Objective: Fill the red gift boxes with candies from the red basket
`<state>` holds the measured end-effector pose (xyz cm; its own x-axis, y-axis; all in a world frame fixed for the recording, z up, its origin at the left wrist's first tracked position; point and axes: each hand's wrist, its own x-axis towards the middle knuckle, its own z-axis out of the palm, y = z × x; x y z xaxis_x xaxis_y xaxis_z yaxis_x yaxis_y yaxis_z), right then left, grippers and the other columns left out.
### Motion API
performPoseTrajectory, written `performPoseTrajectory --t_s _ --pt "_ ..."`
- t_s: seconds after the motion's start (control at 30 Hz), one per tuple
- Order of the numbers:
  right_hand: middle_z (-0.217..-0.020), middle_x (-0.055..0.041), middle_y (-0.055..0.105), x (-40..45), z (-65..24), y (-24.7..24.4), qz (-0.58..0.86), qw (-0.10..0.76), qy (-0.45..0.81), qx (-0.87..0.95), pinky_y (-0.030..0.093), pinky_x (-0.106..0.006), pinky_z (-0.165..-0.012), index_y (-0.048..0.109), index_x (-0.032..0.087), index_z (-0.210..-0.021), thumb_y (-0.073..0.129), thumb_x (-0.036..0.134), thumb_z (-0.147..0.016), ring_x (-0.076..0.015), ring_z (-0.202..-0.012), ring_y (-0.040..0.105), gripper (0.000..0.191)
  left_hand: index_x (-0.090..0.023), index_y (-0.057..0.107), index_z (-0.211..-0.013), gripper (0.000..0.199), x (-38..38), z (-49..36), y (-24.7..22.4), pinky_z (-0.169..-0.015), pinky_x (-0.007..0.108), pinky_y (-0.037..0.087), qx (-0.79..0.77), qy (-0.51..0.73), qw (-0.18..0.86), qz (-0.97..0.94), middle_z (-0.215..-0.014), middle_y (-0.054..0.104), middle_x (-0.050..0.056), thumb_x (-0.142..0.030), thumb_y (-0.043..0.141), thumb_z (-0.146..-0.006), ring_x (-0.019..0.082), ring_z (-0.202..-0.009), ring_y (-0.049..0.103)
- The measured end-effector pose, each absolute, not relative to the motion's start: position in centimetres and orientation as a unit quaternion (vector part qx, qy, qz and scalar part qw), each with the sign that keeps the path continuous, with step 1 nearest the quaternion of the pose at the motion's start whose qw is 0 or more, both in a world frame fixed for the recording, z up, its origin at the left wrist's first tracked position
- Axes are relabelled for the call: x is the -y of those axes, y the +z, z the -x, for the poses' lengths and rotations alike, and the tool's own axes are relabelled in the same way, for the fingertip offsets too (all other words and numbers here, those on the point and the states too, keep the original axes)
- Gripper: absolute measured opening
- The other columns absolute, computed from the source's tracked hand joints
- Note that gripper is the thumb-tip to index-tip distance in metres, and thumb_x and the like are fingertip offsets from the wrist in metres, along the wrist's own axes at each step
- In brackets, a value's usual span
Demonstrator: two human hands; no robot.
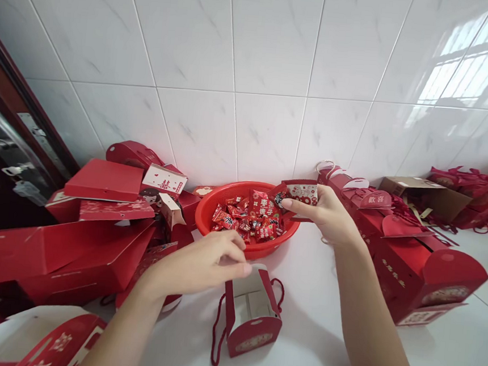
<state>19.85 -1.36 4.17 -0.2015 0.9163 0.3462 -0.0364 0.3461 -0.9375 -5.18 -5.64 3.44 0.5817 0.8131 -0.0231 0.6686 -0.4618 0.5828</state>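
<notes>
Here, a patterned packet point(306, 193) was pinched in the right grip point(330, 216) at the basket point(202, 225); the left grip point(203, 262) was held half-open, empty, near the open box point(253, 339).

Red packet point(305, 193) (patterned) in right hand point(332, 214)

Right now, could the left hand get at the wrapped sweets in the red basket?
Probably yes. The left hand looks empty, close to the near side of the open-topped red basket; the right hand is at its right side, leaving most wrapped sweets uncovered.
</notes>
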Motion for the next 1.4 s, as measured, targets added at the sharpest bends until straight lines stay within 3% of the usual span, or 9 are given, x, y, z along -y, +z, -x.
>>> performPoseTrajectory --t_s 0.13,0.3,0.4,0.47,0.63,0.77,0.97,1.13,1.4 --pt "-0.089 -0.0069 0.076 2.1 -20.0 4.6 0.340 0.510 0.414 0.673 0.058 -0.032 -0.074 0.076 0.014 -0.091 0.085 0.038 -0.072 -0.0227 -0.083 0.070 0.032 -0.021 0.069 -0.066 0.037 6.1 4.6 2.8 -0.083 0.029 0.046 -0.431 0.036 0.276 -0.858 -0.102 0.069 0.005 -0.044 0.055 -0.091 0.026 -0.103 0.062" --pt "-0.087 -0.0040 0.075 3.1 -20.0 5.1 0.322 0.472 0.413 0.709 0.056 -0.031 -0.072 0.077 0.017 -0.089 0.084 0.035 -0.075 -0.0219 -0.081 0.069 0.024 -0.021 0.066 -0.068 0.023 5.9 4.1 2.1 -0.072 0.028 0.042 -0.439 -0.012 0.253 -0.862 -0.085 0.065 0.005 -0.033 0.055 -0.085 0.025 -0.089 0.060" --pt "-0.079 -0.0018 0.071 3.7 -19.8 5.2 0.305 0.438 0.439 0.723 0.053 -0.028 -0.065 0.076 0.017 -0.090 0.082 0.032 -0.076 -0.0190 -0.074 0.066 0.022 -0.022 0.062 -0.072 0.003 5.6 4.0 1.9 -0.063 0.026 0.040 -0.446 0.014 0.251 -0.859 -0.077 0.061 0.002 -0.021 0.059 -0.073 0.022 -0.077 0.058" --pt "-0.075 -0.0003 0.068 3.8 -19.5 5.2 0.284 0.409 0.464 0.732 0.051 -0.026 -0.062 0.075 0.018 -0.090 0.082 0.030 -0.075 -0.0169 -0.070 0.063 0.021 -0.023 0.061 -0.076 0.010 5.4 4.0 2.0 -0.058 0.025 0.039 -0.437 0.059 0.297 -0.847 -0.075 0.060 -0.001 -0.018 0.062 -0.068 0.019 -0.070 0.056" --pt "-0.071 0.0019 0.062 2.7 -18.0 4.0 0.184 0.258 0.557 0.768 0.047 -0.024 -0.060 0.070 0.015 -0.079 0.078 0.031 -0.079 -0.0121 -0.064 0.055 0.018 -0.022 0.061 -0.070 0.001 4.7 4.1 1.7 -0.064 0.027 0.046 -0.344 0.128 0.398 -0.841 -0.073 0.065 -0.002 -0.021 0.061 -0.071 0.021 -0.075 0.060" --pt "-0.075 0.0014 0.063 1.4 -17.4 2.9 0.154 0.158 0.585 0.781 0.050 -0.024 -0.068 0.069 0.014 -0.081 0.075 0.033 -0.082 -0.0125 -0.070 0.057 0.020 -0.022 0.064 -0.080 0.010 4.1 4.4 1.3 -0.067 0.027 0.048 -0.364 0.102 0.383 -0.843 -0.083 0.068 0.000 -0.021 0.062 -0.070 0.023 -0.082 0.063" --pt "-0.081 0.0001 0.068 1.1 -19.1 2.9 0.375 0.201 0.416 0.803 0.046 -0.025 -0.060 0.068 0.018 -0.087 0.075 0.029 -0.078 -0.0156 -0.072 0.060 0.016 -0.021 0.064 -0.096 0.048 3.8 4.6 1.4 -0.061 0.024 0.042 -0.428 0.017 0.308 -0.850 -0.087 0.063 -0.001 -0.039 0.081 -0.055 0.021 -0.075 0.060" --pt "-0.084 -0.0007 0.069 1.6 -18.5 3.1 0.351 0.113 0.340 0.865 0.041 -0.026 -0.060 0.069 0.017 -0.089 0.071 0.025 -0.080 -0.0154 -0.072 0.058 0.012 -0.022 0.058 -0.085 0.040 3.8 4.4 1.5 -0.055 0.025 0.036 -0.444 -0.009 0.304 -0.843 -0.081 0.060 -0.002 -0.038 0.080 -0.057 0.020 -0.072 0.057" --pt "-0.074 0.0000 0.064 1.8 -17.1 2.4 0.386 0.066 0.287 0.874 0.035 -0.025 -0.055 0.067 0.018 -0.085 0.080 0.027 -0.073 -0.0153 -0.066 0.055 0.019 -0.023 0.047 -0.075 0.041 3.8 4.3 1.4 -0.052 0.024 0.033 -0.435 0.009 0.304 -0.848 -0.074 0.052 -0.004 -0.036 0.081 -0.055 0.018 -0.067 0.054"
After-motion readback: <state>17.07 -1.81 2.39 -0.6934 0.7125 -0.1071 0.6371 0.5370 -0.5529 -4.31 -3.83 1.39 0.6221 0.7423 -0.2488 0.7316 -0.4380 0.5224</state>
